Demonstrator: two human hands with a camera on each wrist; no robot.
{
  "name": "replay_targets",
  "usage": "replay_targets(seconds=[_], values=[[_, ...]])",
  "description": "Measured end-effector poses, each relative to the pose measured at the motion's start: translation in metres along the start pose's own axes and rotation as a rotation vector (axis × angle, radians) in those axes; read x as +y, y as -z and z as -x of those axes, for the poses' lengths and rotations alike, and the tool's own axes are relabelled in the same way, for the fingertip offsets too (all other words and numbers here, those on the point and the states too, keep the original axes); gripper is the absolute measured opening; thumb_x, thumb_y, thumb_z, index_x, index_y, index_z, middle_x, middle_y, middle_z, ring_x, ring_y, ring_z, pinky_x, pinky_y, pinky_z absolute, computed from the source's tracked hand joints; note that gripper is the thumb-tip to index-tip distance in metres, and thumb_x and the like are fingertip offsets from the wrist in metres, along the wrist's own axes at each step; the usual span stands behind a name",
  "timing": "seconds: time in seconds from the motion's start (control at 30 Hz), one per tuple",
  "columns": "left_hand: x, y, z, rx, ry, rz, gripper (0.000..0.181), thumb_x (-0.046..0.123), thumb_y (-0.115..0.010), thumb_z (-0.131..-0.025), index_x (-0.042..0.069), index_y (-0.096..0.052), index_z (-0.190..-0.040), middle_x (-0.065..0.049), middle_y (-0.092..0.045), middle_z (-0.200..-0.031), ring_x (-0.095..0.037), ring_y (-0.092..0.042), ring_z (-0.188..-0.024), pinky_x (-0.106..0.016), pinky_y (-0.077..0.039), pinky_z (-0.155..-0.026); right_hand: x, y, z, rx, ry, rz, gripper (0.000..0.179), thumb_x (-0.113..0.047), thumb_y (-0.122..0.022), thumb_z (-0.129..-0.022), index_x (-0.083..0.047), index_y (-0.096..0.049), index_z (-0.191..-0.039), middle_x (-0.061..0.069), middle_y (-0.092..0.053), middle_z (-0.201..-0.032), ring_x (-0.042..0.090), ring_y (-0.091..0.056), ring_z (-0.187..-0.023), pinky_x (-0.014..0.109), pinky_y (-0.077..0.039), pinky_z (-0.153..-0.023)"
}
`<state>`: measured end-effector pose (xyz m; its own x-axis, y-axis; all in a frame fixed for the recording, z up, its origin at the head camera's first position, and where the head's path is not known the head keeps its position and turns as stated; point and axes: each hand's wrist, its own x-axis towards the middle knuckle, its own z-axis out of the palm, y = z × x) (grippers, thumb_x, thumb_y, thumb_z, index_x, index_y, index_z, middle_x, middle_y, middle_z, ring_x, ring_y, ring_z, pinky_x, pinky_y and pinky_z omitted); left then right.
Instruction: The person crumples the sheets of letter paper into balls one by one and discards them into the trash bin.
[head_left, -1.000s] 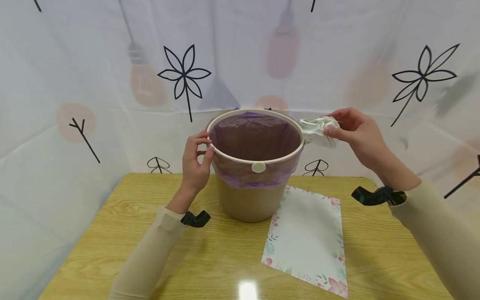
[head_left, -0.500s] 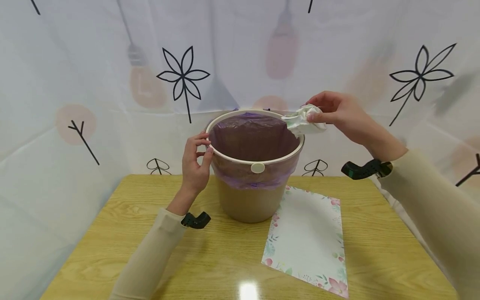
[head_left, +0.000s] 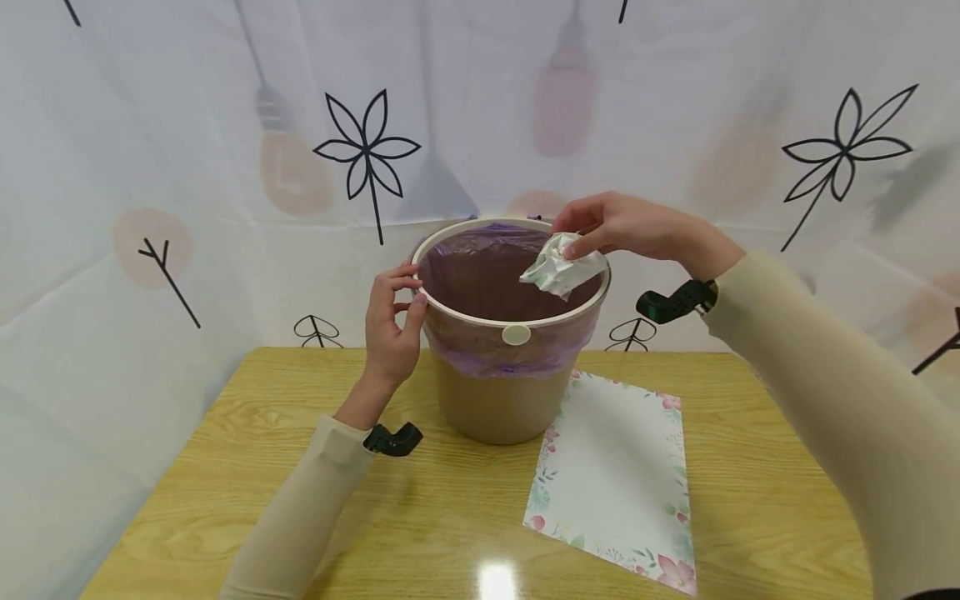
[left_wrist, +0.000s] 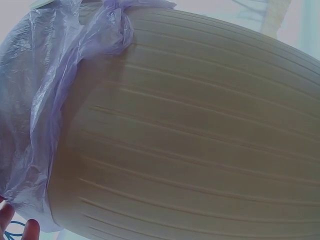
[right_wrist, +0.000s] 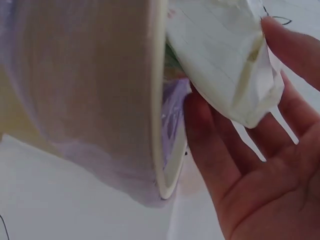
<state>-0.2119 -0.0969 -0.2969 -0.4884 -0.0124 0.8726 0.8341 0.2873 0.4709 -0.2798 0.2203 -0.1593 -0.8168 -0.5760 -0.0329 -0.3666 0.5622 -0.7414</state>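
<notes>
A beige trash can (head_left: 495, 400) lined with a thin purple bag (head_left: 480, 360) stands upright on the table. My left hand (head_left: 392, 333) holds its left rim, fingers bent at the edge and thumb just below them. In the left wrist view, fingertips (left_wrist: 31, 230) show at the lower corner beside the bag's gathered edge. My right hand (head_left: 626, 225) pinches a crumpled sheet of paper (head_left: 561, 268) between thumb and fingers, over the right side of the can's mouth. The right wrist view shows the paper (right_wrist: 225, 60) close by the can's rim (right_wrist: 159, 100).
A flat sheet of white paper with a floral border (head_left: 615, 475) lies on the wooden table (head_left: 450, 517), right of the can and partly behind its base. A patterned white cloth (head_left: 480, 100) hangs behind the table.
My right hand has carried the crumpled paper leftward, from beside the can's right rim to over its mouth. The left hand has stayed at the rim.
</notes>
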Motion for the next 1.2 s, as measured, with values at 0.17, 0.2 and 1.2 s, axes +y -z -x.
replay_targets(seconds=[0.17,0.2,1.2], values=[[0.0,0.001,0.001,0.001,0.008,-0.003,0.017,-0.005,-0.052,-0.094,-0.015,-0.053,-0.108,-0.034,-0.051,-0.128,-0.044,-0.045,-0.128,-0.046,-0.051,-0.077,-0.006,-0.002,-0.015,-0.145,-0.047,0.009,0.034,-0.014,-0.069,-0.094,-0.002,-0.058,-0.124,0.012,-0.064,-0.11,0.026,-0.06,-0.093,0.037,-0.052,-0.081],[0.0,0.001,0.001,0.0,0.008,-0.001,0.017,-0.005,-0.052,-0.094,-0.015,-0.053,-0.108,-0.034,-0.051,-0.128,-0.044,-0.045,-0.128,-0.046,-0.05,-0.077,-0.007,-0.002,-0.018,-0.164,-0.055,0.001,0.033,-0.012,-0.069,-0.094,-0.002,-0.058,-0.122,0.012,-0.064,-0.109,0.025,-0.06,-0.092,0.036,-0.052,-0.079],[-0.006,0.0,0.002,0.003,0.004,0.018,0.018,-0.005,-0.05,-0.093,-0.012,-0.052,-0.11,-0.033,-0.05,-0.13,-0.041,-0.044,-0.131,-0.045,-0.05,-0.078,-0.019,-0.014,-0.04,-0.188,0.027,-0.042,0.025,-0.003,-0.067,-0.093,0.002,-0.066,-0.117,0.012,-0.067,-0.117,0.029,-0.061,-0.111,0.036,-0.052,-0.092]])
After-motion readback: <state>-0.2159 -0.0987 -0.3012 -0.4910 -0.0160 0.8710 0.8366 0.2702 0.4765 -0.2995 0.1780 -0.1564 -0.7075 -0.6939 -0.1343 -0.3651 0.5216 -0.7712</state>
